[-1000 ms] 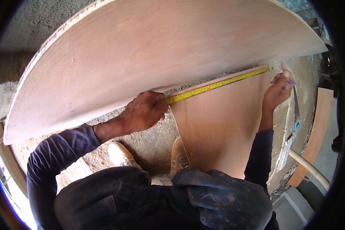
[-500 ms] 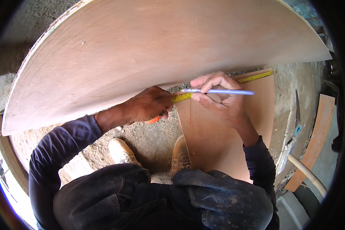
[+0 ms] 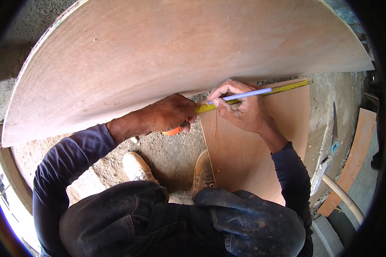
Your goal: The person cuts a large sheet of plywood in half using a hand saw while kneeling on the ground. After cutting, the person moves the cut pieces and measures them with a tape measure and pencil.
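My left hand point(image 3: 170, 113) is closed round an orange tape measure point(image 3: 174, 130), mostly hidden under the fingers. Its yellow blade point(image 3: 289, 87) runs out to the right along the far edge of a smaller plywood piece point(image 3: 253, 158), up to that piece's far right corner. In a pinch, my right hand point(image 3: 246, 112) grips a light purple pencil point(image 3: 258, 92), tilted with its point down at the left, beside the blade near the piece's left corner. Whether the point touches the wood I cannot tell. The right hand covers the middle of the blade.
A large plywood sheet point(image 3: 188, 47) with a pale edge fills the far side, just beyond both hands. At the right lie a handsaw point(image 3: 334, 124) with a blue handle, a long wood strip point(image 3: 351, 158) and a round pole point(image 3: 345, 199). My shoes point(image 3: 137, 167) stand on rough concrete.
My right hand has brought the pencil's point down to the blade, and the pencil has gone from nearly level to slanted. The left hand stays on the tape measure, nearly unmoved.
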Motion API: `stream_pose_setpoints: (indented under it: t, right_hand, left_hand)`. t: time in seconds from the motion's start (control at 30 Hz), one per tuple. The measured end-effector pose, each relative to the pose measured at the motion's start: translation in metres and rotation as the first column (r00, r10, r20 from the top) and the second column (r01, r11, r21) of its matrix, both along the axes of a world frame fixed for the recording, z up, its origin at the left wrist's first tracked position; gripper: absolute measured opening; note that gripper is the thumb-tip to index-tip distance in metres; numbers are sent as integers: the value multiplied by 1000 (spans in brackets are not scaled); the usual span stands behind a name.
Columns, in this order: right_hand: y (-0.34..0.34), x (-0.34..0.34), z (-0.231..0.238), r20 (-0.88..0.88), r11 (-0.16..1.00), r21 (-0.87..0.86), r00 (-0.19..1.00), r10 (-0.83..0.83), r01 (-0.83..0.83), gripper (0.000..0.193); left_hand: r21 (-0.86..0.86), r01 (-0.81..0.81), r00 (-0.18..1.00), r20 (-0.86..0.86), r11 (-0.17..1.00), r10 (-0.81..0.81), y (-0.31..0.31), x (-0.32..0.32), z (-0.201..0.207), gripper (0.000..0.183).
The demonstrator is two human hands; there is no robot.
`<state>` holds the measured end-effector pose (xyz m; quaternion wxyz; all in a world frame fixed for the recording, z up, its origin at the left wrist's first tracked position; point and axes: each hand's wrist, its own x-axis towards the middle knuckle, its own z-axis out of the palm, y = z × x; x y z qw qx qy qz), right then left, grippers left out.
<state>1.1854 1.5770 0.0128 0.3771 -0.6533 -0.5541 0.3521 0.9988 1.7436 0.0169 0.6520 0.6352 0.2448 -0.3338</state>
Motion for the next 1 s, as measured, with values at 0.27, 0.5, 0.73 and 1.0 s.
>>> stream_pose_setpoints:
  t: [0.27,0.5,0.73,1.0]
  right_hand:
    - [1,-6,-5,-119,995,3,988,-98,99,13]
    - [2,-5,-9,-27,994,92,998,-49,51,20]
    - [0,-8,-11,40,992,120,998,-38,33,22]
    - [-1,-9,-15,61,981,193,998,-31,19,24]
  left_hand:
    - [-36,-32,999,2,999,32,-1,0,-4,42]
    - [-28,-50,998,-42,998,49,-2,1,-2,42]
    - [-35,-50,998,-40,998,48,-1,0,-2,43]
    - [-26,-29,1000,-9,999,29,1,1,1,43]
